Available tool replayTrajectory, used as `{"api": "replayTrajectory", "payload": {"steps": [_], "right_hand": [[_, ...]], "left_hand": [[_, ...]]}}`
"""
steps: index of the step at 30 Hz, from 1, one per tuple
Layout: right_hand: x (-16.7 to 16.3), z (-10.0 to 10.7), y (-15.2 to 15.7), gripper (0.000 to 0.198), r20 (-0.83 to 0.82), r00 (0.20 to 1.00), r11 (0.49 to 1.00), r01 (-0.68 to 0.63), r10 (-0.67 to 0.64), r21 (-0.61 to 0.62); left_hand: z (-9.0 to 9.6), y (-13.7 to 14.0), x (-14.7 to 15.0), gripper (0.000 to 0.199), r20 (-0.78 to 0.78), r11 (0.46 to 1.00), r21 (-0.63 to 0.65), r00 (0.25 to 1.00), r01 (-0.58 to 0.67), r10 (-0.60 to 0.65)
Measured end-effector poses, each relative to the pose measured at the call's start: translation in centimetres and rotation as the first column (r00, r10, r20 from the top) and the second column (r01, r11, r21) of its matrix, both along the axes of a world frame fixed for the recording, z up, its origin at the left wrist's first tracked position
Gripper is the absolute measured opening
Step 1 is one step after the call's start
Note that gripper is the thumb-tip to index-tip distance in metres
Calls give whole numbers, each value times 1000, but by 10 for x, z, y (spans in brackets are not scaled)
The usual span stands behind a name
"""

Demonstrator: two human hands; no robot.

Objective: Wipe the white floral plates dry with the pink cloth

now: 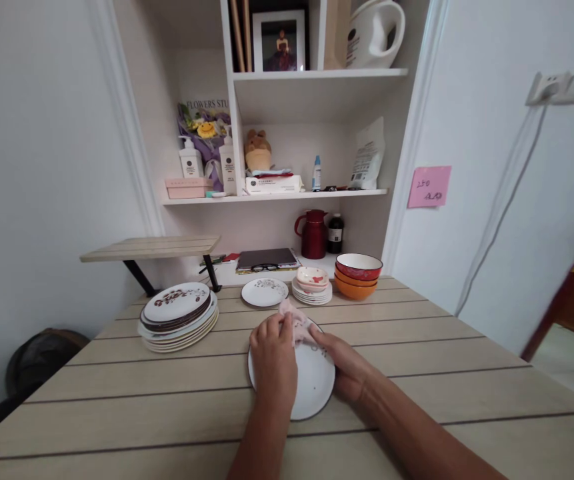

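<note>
A white plate (311, 390) with a dark rim lies in front of me on the wooden table. My left hand (274, 353) is over its left part, fingers curled on a crumpled pale pink cloth (294, 317) pressed against the plate's far side. My right hand (344, 360) grips the plate's right edge, thumb on top and the other fingers hidden beneath or behind it. Beyond the plate sits another white plate (265, 292) with a floral print.
At the left is a stack of plates (179, 317) beside a small raised shelf (151, 247). Toward the back right stand small dishes on saucers (313, 287) and stacked bowls (357, 277). Behind them are a closed laptop (267, 258), glasses (264, 267) and a red jug (313, 235).
</note>
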State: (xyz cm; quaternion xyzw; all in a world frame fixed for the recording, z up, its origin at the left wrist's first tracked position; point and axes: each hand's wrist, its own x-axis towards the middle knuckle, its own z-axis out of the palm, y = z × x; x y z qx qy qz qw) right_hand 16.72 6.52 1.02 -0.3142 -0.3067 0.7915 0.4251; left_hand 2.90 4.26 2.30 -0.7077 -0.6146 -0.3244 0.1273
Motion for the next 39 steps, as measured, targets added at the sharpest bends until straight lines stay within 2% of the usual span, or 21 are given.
{"api": "replayTrajectory", "payload": {"steps": [4,7,11,13,15,17,20,23,27,30,33,35,39], "right_hand": [[15,-5,17,52,-36,983,979,175,-180,-109],[30,-2,25,51,-85,962,961,251,-261,-118],[29,6,18,48,-93,979,979,173,-184,-108],[20,9,10,45,-100,991,993,80,-89,-90],[11,11,3,44,-112,994,998,1,-9,-64],[3,11,-1,46,-109,994,999,-19,15,-42],[2,9,0,51,-52,997,996,50,-53,-69],[11,8,8,55,-19,989,980,142,-146,-139],[26,10,17,53,-137,959,966,236,-249,-101],[30,13,17,51,-176,945,960,263,-275,-92],[29,14,16,50,-169,949,963,252,-264,-92],[30,14,17,49,-141,946,955,282,-293,-92],[39,16,22,47,-163,916,931,360,-366,-67]], "left_hand": [[0,-4,5,33,-57,996,-75,997,-47,42],[-3,-8,19,32,-55,993,-110,997,45,-51],[-8,-11,37,54,-38,957,-85,959,277,-281],[-8,-10,38,57,-44,955,-49,955,292,-294],[-7,-6,32,54,-32,980,3,979,200,-200],[-5,-1,21,50,0,998,46,999,36,-36],[-2,4,7,43,16,985,61,987,-161,160],[-3,4,6,42,-2,981,48,982,-188,188],[-9,-2,21,50,-28,1000,-10,999,-23,23],[-11,-7,29,60,-4,992,-58,993,114,-114],[-10,-8,24,65,116,972,-110,974,208,-195],[-10,-6,18,65,214,951,-99,940,293,-267],[-14,1,10,52,272,896,-76,873,438,-403]]}}
